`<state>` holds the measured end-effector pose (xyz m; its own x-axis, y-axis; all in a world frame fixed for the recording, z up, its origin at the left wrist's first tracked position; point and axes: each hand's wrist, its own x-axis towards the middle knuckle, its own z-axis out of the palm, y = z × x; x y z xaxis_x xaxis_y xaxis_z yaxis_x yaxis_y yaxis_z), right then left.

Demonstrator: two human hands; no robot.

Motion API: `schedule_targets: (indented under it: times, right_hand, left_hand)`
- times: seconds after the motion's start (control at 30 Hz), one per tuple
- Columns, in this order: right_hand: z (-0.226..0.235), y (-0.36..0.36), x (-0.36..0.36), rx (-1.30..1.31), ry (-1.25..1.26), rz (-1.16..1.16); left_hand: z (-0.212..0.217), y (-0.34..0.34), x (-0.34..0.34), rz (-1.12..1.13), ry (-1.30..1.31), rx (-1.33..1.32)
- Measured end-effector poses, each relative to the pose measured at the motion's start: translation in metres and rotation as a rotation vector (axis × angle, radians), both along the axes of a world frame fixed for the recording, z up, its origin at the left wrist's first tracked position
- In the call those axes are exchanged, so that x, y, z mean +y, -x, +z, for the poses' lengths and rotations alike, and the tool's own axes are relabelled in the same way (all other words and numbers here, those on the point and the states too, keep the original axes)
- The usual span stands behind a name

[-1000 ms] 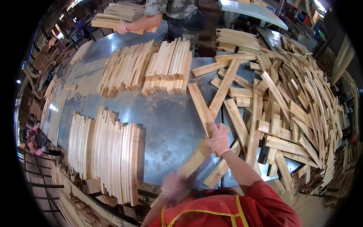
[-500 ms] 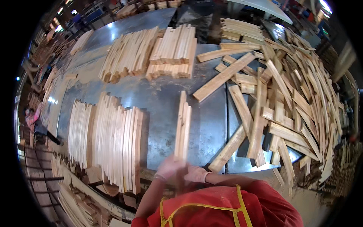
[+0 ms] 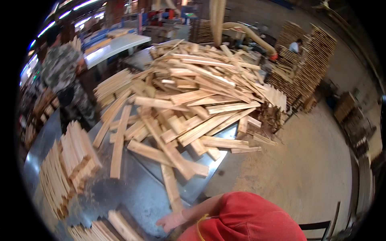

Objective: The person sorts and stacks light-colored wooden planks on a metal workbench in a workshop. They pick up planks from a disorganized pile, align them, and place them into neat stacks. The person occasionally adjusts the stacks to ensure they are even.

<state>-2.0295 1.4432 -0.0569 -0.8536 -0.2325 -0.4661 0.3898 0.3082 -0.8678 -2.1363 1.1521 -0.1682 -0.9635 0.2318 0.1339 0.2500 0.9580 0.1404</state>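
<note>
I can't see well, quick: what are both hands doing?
Left hand: open, empty, near the end of a wooden slat.
Right hand: not in view.

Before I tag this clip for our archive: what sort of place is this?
Most likely a woodworking shop or sawmill floor. A big loose heap of cut wooden slats covers a metal-topped table, sorted slat stacks stand at its edge, and tall stacks of wooden frames or pallets rise behind.

Bright overhead strip lights; soft motion blur; heavy fisheye bending at edges.
</note>
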Motion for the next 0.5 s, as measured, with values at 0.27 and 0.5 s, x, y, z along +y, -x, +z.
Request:
schedule_targets:
  times: [0.27, 0.5]
  right_hand:
    - [-0.068, -0.147, 0.313, 0.060, -0.994, -0.371]
    - [-0.065, -0.249, 0.427, -0.280, -1.121, -0.622]
  left_hand:
    - [-0.035, 0.044, -0.003, -0.159, 0.232, 0.174]
    - [0.083, -0.038, 0.344, -0.460, -0.241, -0.451]
